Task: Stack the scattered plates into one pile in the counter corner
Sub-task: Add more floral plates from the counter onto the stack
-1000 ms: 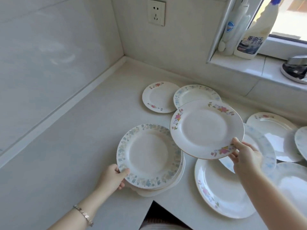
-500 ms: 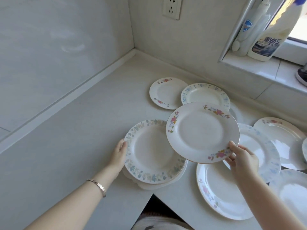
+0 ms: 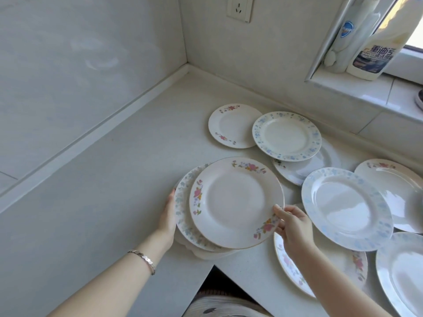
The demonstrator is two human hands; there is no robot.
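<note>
- Right hand [image 3: 291,227] pinches the floral plate [image 3: 235,200] by its rim; lower it flat, centred on the pile [image 3: 183,216].
- Left hand [image 3: 168,216], fingers straight, braces the pile (skewed stacks slide).

Floral plate [image 3: 235,202], pinched at rim by right hand [image 3: 293,227], sits over pile [image 3: 182,203]; left hand [image 3: 168,217] touches pile's left edge; other plates [image 3: 286,136] lie scattered on counter [image 3: 109,184].

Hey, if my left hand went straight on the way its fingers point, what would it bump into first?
Probably nothing soon: the left hand points past the pile over bare counter, passing left of the small pink-flowered plate, toward the back wall near the corner, though depth is unclear.
</note>
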